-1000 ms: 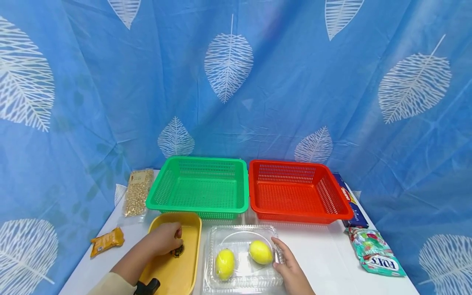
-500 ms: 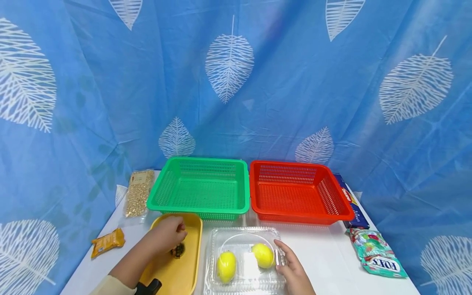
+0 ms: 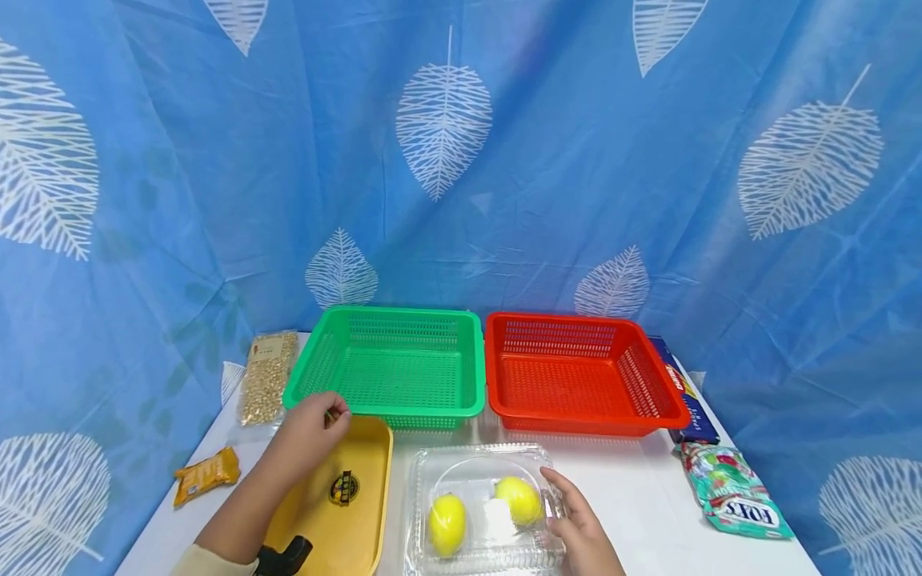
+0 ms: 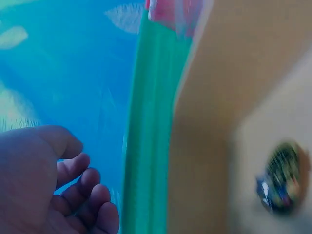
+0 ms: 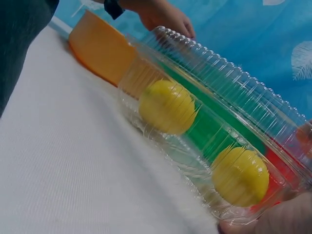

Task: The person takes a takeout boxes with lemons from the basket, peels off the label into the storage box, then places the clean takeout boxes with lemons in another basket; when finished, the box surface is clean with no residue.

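Note:
My left hand (image 3: 317,424) is raised over the far left rim of the yellow tray (image 3: 363,520). Its fingers curl loosely and hold nothing, as the left wrist view also shows. In the tray lies a small dark item with a colourful face (image 3: 344,488), blurred in the left wrist view. To the right is a clear plastic clamshell box (image 3: 468,464). Two lemons sit in it, a left one (image 3: 447,525) and a right one (image 3: 519,501). My right hand (image 3: 587,528) grips the box's right side, fingers at the top and thumb (image 5: 287,217) lower down.
Behind stand a green basket (image 3: 403,372) and a red basket (image 3: 565,384). At the left lie a bag of grains (image 3: 268,388) and an orange packet (image 3: 206,476). A blue spaghetti pack (image 3: 695,412) and a green Fox's bag (image 3: 735,496) lie at the right.
My left hand has lifted out of the tray towards the back left, uncovering the dark item. The clear box and my right hand have shifted slightly to the right.

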A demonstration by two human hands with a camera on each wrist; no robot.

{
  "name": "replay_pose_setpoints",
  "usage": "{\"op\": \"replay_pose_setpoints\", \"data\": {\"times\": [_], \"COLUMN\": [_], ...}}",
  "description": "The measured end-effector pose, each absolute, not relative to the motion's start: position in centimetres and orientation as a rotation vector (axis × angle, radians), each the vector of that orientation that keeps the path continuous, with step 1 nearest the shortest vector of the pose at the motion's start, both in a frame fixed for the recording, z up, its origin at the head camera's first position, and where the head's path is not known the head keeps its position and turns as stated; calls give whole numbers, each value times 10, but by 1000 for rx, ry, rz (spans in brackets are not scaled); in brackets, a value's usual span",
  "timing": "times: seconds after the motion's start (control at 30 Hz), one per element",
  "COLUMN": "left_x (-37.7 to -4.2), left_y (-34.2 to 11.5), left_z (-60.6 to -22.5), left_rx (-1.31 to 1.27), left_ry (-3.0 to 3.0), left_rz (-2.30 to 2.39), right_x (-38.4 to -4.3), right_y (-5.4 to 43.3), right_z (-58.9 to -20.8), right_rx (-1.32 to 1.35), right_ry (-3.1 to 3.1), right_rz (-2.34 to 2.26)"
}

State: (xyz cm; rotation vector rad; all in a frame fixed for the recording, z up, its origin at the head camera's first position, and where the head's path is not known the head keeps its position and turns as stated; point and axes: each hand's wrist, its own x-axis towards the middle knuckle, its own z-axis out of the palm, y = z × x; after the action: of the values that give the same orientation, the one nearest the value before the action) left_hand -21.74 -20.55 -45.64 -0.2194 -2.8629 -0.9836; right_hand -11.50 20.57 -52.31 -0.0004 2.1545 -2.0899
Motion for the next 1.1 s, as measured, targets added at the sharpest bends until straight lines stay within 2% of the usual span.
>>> {"op": "replay_pose_setpoints", "data": {"times": [0.4, 0.63, 0.77, 1.1], "left_x": [-259, -285, -294, -306], "left_y": [-129, -69, -40, -5], "left_z": [-455, -460, -462, -471], "left_rx": [-351, -536, -646, -680], "left_ry": [-2826, -2842, -2902, -3046], "left_rz": [-1134, -1128, -1061, -745], "right_x": [-111, -107, -107, -112], "right_y": [231, 261, 273, 297], "right_z": [-498, -487, -474, -439], "right_rx": [113, 219, 259, 291], "right_ry": [2004, 1933, 1963, 1952], "right_rz": [-2194, -2181, -2156, -2182]}}
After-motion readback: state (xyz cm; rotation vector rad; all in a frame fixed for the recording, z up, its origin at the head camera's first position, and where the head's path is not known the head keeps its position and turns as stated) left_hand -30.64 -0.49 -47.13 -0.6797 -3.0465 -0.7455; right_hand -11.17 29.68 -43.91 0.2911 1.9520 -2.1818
